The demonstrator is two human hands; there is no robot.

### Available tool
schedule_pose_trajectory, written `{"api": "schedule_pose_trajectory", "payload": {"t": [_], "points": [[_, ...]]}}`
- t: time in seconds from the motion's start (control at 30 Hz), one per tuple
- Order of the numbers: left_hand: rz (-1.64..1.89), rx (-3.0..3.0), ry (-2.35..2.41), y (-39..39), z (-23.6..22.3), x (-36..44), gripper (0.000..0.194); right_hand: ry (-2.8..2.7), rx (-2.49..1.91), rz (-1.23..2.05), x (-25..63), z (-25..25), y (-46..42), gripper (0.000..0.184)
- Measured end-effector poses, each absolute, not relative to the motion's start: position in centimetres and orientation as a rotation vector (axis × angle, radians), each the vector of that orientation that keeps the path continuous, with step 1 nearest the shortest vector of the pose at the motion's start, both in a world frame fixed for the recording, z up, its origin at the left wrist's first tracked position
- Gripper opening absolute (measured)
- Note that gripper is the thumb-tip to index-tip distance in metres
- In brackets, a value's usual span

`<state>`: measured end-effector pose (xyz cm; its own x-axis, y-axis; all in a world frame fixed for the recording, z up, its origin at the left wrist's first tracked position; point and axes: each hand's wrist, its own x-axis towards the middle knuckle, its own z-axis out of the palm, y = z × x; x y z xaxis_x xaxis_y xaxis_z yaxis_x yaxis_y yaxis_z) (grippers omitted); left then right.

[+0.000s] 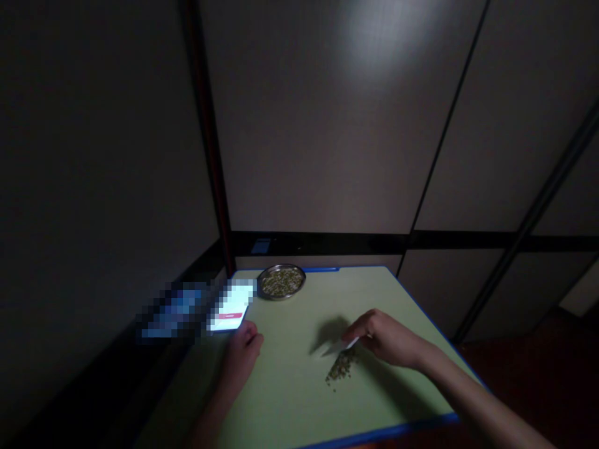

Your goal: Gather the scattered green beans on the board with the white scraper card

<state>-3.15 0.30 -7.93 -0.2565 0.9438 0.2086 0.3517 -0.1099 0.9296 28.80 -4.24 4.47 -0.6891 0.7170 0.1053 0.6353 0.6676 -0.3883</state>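
Note:
My right hand (pixel 386 340) pinches a thin white flat piece (pixel 349 343), perhaps a card or scraper, tilted low over the table. Just below its edge lies a small heap of greenish-brown seeds or split beans (pixel 342 368), with a few loose grains around it. My left hand (pixel 246 349) is closed at the table's left side, fingers curled. It meets the lower right corner of a lit phone (pixel 233 305); whether it grips the phone is not clear. A round metal plate (pixel 259 291) at the back left holds many similar green and pale grains.
A pale green table (pixel 281 405) with blue edging stands against dark wall panels (pixel 318 156). A blue strip (pixel 322 270) runs along its back edge. The glossy surface at left carries a blurred bright reflection (pixel 173 312). Reddish floor (pixel 543 374) shows at right.

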Motion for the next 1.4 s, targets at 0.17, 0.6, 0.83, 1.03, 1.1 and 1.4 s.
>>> {"api": "schedule_pose_trajectory", "payload": {"t": [0.17,0.6,0.83,1.03,1.1,1.4], "points": [[1.392,1.438,1.611,0.5,-8.0,-3.2,0.013,-2.497,-1.617,0.188,29.6,5.5,-2.8,0.034],[1.391,1.375,1.575,0.4,-8.2,-3.2,0.015,-2.511,-1.935,-0.139,28.5,1.9,-1.8,0.025],[1.374,1.410,1.602,0.7,-8.5,-3.3,0.014,-2.567,-1.925,-0.178,27.7,1.4,-2.5,0.023],[1.394,1.413,1.588,0.3,-8.0,-3.2,0.015,-2.601,-1.864,-0.162,27.2,1.6,-3.2,0.028],[1.396,1.413,1.571,0.2,-7.8,-3.1,0.015,-2.627,-1.834,-0.150,27.2,1.8,-3.3,0.028],[1.412,1.396,1.567,-0.1,-7.5,-2.9,0.014,-2.617,-1.799,-0.058,27.3,1.9,-3.6,0.028]]}}
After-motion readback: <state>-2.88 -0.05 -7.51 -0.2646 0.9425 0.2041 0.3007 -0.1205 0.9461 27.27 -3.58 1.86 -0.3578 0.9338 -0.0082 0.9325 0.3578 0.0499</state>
